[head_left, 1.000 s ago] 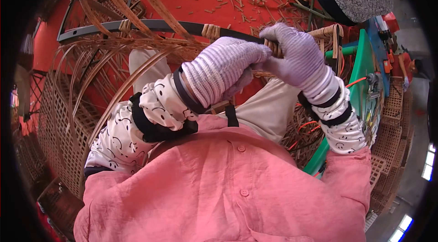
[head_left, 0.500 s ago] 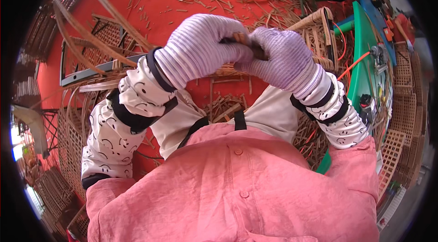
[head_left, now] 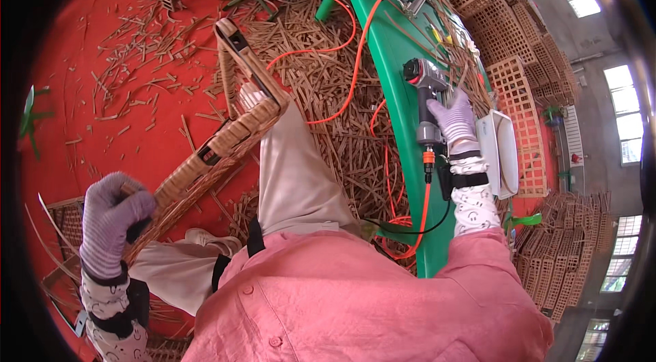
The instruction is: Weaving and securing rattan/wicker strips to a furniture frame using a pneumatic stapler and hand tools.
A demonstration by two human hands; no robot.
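Red floor, strewn cane: left hand (head_left: 113, 222) clenches stiff, light woven frame (head_left: 225, 133); at three o'clock, right hand (head_left: 456, 116) wraps heavy nail gun (head_left: 425, 99) by its handle on the tabletop (head_left: 383, 48).

The scene is taken by a single head-worn fisheye camera, aimed steeply downward over the pink shirt (head_left: 355, 307); the shirt is seen very near, filling the lower edge; the green table (head_left: 389, 54) is viewed from above, running up and away on the shirt's right; the red floor (head_left: 102, 89) is seen farther off, up and left of the shirt; straight edges are bent toward the dark rim; no second view is supplied.
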